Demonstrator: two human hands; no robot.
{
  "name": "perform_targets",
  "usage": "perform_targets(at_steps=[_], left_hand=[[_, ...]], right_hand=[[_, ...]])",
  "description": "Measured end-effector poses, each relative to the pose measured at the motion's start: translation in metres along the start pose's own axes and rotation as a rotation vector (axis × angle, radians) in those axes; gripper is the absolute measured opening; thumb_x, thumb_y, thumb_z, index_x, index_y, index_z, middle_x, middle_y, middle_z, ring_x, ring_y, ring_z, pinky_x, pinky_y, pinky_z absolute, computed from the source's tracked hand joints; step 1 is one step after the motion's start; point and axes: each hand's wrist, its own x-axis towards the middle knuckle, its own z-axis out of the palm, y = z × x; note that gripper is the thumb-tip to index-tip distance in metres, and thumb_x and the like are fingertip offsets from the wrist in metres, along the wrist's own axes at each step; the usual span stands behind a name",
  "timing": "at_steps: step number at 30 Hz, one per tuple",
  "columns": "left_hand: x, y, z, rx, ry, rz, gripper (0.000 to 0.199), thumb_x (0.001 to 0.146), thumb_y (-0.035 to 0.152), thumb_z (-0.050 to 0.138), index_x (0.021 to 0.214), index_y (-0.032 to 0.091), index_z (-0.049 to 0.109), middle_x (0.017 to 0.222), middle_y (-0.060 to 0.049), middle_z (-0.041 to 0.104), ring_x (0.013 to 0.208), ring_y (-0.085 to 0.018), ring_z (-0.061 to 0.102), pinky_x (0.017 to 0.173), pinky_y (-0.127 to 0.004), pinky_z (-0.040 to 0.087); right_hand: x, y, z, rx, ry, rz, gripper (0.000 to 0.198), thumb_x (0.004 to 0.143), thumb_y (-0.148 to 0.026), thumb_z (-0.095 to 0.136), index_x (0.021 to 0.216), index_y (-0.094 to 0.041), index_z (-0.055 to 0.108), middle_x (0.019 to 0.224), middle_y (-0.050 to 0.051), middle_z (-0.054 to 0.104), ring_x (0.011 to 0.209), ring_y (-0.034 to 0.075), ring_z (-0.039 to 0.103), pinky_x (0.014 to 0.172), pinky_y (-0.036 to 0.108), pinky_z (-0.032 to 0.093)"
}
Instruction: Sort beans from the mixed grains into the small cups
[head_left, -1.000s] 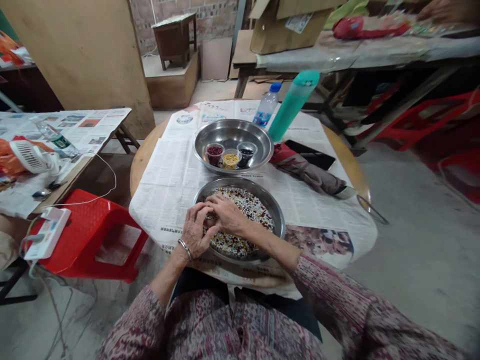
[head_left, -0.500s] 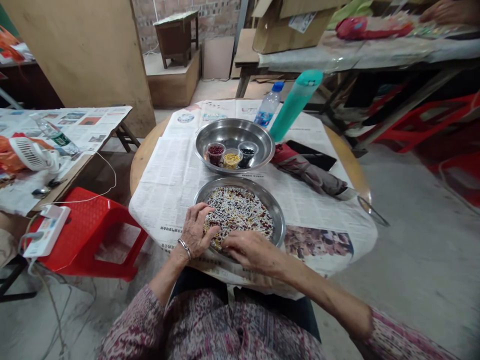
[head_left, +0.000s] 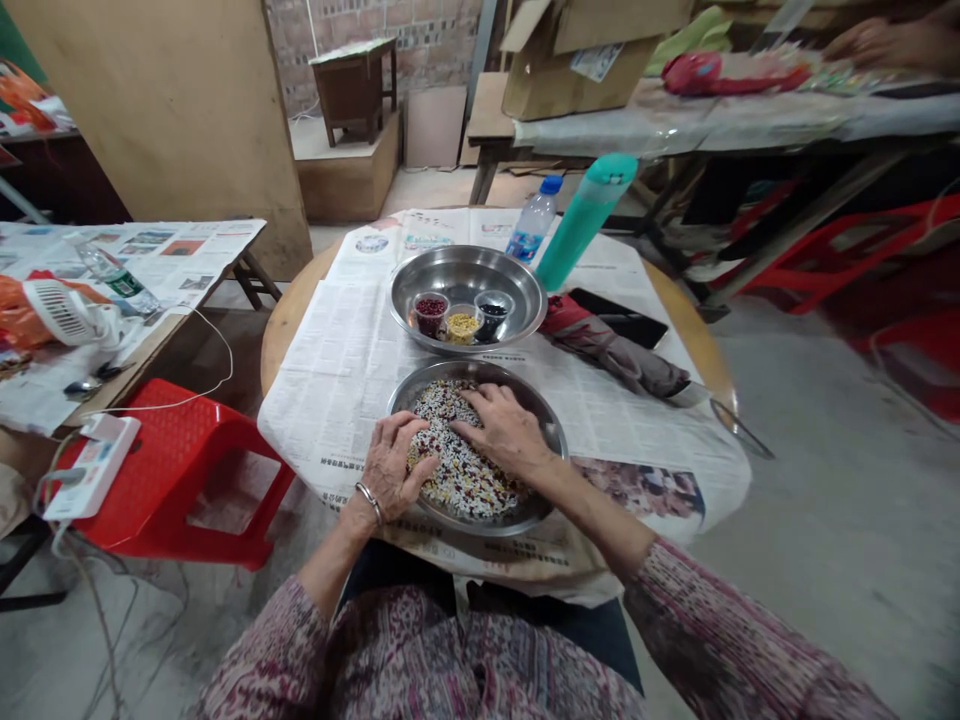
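Note:
Close to the front edge of the round table stands a shallow steel basin [head_left: 556, 432], holding a mix of white, dark red, black and yellow grains [head_left: 469, 455]. My left hand [head_left: 396, 462] rests over the basin's left rim, thumb apart from the fingers, fingertips at the grains. Inside the basin, my right hand [head_left: 506, 430] lies on the mix with its fingers spread. Behind it is a second steel basin [head_left: 469, 262] with three clear plastic cups: one of dark red beans [head_left: 430, 312], one of yellow grains [head_left: 462, 325], one of black beans [head_left: 493, 312].
Newspaper [head_left: 322, 400] covers the round table. A water bottle [head_left: 532, 220], a green cylinder [head_left: 585, 225], a folded umbrella [head_left: 615, 350] and a dark phone-like slab [head_left: 622, 315] lie or stand beyond and right. A red stool [head_left: 180, 470] carries a power strip [head_left: 94, 465] at left.
My right hand has moved from the near side of the basin to its far right part, and its fingers have opened out. My left hand stays at the left rim.

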Motion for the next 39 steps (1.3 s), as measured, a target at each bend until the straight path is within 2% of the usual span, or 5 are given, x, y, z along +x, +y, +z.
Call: perform_targets(at_steps=[7,13,24,32,39], left_hand=[[-0.001,0.000,0.001,-0.012,0.015,0.012,0.037,0.095,0.036,0.046,0.128,0.019,0.045,0.126,-0.013,0.047,0.120,-0.027,0.044,0.106,-0.046,0.039],[-0.001,-0.001,0.001,-0.044,0.024,0.007,0.044,0.097,0.043,0.042,0.133,0.018,0.041,0.128,-0.014,0.044,0.122,-0.027,0.043,0.108,-0.047,0.038],[0.000,-0.001,0.000,-0.026,0.017,0.014,0.041,0.094,0.039,0.048,0.130,0.018,0.045,0.127,-0.013,0.047,0.121,-0.027,0.044,0.106,-0.046,0.038],[0.007,0.008,-0.007,0.089,0.012,0.036,0.026,0.087,0.027,0.062,0.111,0.019,0.056,0.121,-0.011,0.051,0.116,-0.025,0.049,0.102,-0.043,0.043],[0.021,0.032,-0.013,0.324,-0.461,-0.013,0.050,0.073,0.038,0.079,0.116,0.023,0.058,0.118,-0.008,0.054,0.103,-0.025,0.059,0.086,-0.037,0.053]], right_hand=[[-0.031,-0.031,0.006,0.450,-0.210,-0.303,0.021,0.083,-0.006,0.052,0.095,-0.019,0.065,0.094,0.004,0.065,0.089,0.017,0.059,0.082,0.031,0.048],[-0.033,-0.045,0.001,0.252,-0.210,-0.600,0.013,0.083,-0.012,0.057,0.091,-0.017,0.066,0.099,0.009,0.064,0.097,0.022,0.051,0.086,0.037,0.047],[-0.031,0.023,-0.023,0.016,-0.123,-0.058,0.016,0.091,-0.027,0.054,0.097,-0.019,0.067,0.099,0.007,0.067,0.092,0.021,0.062,0.084,0.035,0.050],[-0.053,-0.005,0.005,0.370,-0.123,-0.305,0.024,0.087,-0.011,0.055,0.107,-0.020,0.064,0.097,0.005,0.064,0.087,0.017,0.063,0.079,0.031,0.052],[-0.040,-0.004,0.000,0.365,0.166,-0.148,0.030,0.088,-0.008,0.047,0.108,-0.020,0.066,0.107,0.009,0.066,0.101,0.021,0.061,0.092,0.038,0.051]])
